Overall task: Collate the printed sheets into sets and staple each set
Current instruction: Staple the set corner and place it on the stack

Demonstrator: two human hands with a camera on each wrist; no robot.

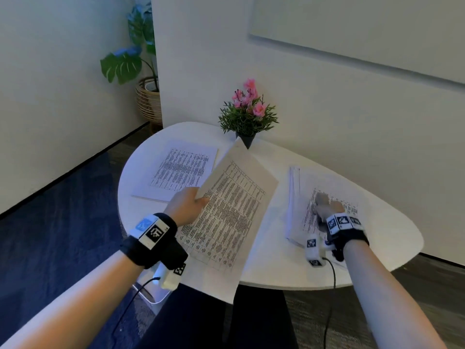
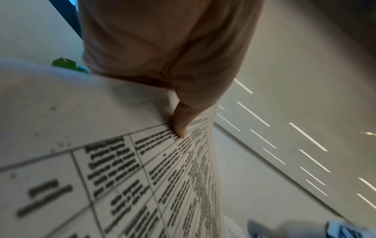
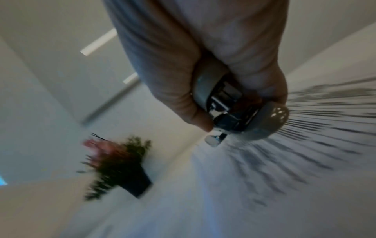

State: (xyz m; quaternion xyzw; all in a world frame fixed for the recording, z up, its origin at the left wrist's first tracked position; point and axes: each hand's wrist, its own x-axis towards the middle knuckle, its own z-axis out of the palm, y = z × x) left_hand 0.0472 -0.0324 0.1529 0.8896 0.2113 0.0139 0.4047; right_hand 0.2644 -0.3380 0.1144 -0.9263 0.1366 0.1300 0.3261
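My left hand (image 1: 191, 202) pinches the left edge of a printed set of sheets (image 1: 231, 212), lifted and tilted above the middle of the white table (image 1: 271, 270). In the left wrist view the thumb (image 2: 181, 127) presses on the printed table of that set (image 2: 142, 177). My right hand (image 1: 327, 207) grips a grey stapler (image 3: 236, 111) over the stack of printed sheets (image 1: 327, 197) on the right. The stapler (image 1: 320, 199) shows blurred past my knuckles in the head view. Another printed stack (image 1: 181, 172) lies flat at the left.
A small black pot of pink flowers (image 1: 247, 117) stands at the table's back edge against the wall, blurred in the right wrist view as the flower pot (image 3: 122, 167). A large potted plant in a wicker basket (image 1: 148, 99) stands on the floor behind. Wrist cables hang off the front edge.
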